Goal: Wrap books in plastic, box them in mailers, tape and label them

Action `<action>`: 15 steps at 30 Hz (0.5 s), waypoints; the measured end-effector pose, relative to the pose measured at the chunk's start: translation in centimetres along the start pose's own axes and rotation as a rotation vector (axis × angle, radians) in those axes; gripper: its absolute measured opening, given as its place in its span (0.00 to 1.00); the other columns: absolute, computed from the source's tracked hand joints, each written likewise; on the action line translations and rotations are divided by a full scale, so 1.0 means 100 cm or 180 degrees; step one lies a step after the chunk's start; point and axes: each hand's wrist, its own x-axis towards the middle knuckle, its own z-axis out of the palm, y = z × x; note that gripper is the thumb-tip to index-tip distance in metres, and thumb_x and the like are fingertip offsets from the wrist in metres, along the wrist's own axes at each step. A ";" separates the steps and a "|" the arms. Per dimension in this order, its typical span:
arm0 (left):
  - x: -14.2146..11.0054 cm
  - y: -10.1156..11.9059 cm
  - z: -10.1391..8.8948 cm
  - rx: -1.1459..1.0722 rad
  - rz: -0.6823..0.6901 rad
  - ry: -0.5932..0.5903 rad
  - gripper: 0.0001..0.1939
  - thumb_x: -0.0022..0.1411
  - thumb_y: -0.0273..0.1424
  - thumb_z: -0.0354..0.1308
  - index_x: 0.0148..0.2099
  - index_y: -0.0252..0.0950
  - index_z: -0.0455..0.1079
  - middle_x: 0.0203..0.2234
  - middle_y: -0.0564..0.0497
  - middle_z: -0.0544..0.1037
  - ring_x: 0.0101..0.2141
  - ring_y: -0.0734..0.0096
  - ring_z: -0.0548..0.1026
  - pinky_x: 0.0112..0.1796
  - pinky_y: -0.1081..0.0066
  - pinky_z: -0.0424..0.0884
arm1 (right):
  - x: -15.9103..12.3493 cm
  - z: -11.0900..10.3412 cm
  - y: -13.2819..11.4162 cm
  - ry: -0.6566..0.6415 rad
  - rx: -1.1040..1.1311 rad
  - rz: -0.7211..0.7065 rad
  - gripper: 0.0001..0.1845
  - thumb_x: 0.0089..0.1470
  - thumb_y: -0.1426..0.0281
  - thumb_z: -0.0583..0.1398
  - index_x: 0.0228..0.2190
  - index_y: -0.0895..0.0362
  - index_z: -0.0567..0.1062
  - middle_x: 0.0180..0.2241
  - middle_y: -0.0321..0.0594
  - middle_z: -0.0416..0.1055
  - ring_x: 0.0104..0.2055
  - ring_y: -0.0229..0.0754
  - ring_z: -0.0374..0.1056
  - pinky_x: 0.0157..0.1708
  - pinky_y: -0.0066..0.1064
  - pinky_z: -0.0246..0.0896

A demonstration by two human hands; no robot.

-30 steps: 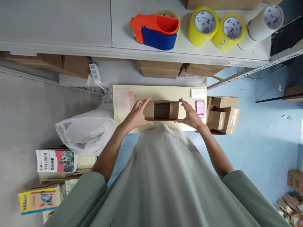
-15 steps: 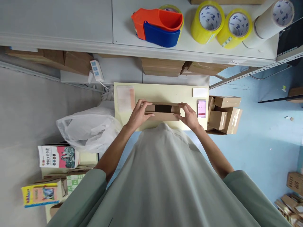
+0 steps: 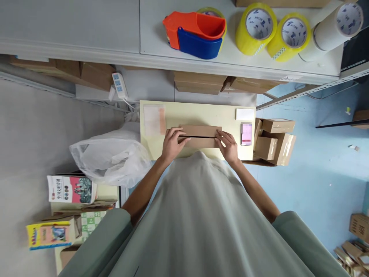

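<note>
A small cardboard box [image 3: 200, 143] sits on the pale yellow table [image 3: 184, 111] in front of me. Its two long flaps lie nearly flat, and a thin dark gap runs between them. My left hand [image 3: 172, 144] grips the box's left end, fingers on the far flap and thumb on the near one. At the right end my right hand [image 3: 227, 145] holds it the same way, fingers bent over the far flap. What lies inside the box is almost wholly hidden by the flaps.
A phone [image 3: 246, 134] and a white card [image 3: 245, 114] lie at the table's right. Paper [image 3: 154, 120] lies at its left. A shelf [image 3: 115, 54] overhead carries an orange-and-blue tape dispenser [image 3: 198, 34] and tape rolls [image 3: 256, 29]. Boxes [image 3: 266, 148] stand right, a plastic bag [image 3: 112, 154] left.
Both long flaps have been folded down toward each other, narrowing the wide opening to a thin slit. The dark contents that showed before are now mostly covered.
</note>
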 end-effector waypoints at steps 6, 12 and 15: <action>0.003 0.002 0.020 0.0110 -0.0258 0.0161 0.10 0.69 0.36 0.75 0.46 0.42 0.77 0.52 0.41 0.76 0.58 0.49 0.75 0.62 0.46 0.74 | 0.005 0.019 0.009 0.0193 -0.0005 0.0193 0.15 0.77 0.61 0.60 0.46 0.50 0.87 0.55 0.48 0.85 0.63 0.56 0.75 0.63 0.58 0.76; 0.014 -0.008 0.014 -0.0071 -0.0205 -0.0018 0.14 0.66 0.38 0.76 0.46 0.41 0.75 0.51 0.42 0.72 0.58 0.51 0.76 0.61 0.49 0.76 | 0.024 0.019 0.009 0.0009 0.0095 0.0277 0.19 0.76 0.51 0.59 0.46 0.52 0.81 0.63 0.55 0.76 0.71 0.58 0.68 0.66 0.60 0.73; 0.024 -0.009 0.014 -0.0092 -0.0075 -0.0199 0.16 0.69 0.41 0.72 0.47 0.40 0.71 0.60 0.36 0.70 0.66 0.46 0.72 0.64 0.47 0.74 | 0.035 0.023 0.000 -0.0243 -0.0107 0.0298 0.28 0.80 0.50 0.51 0.59 0.59 0.75 0.72 0.63 0.66 0.77 0.60 0.61 0.70 0.60 0.68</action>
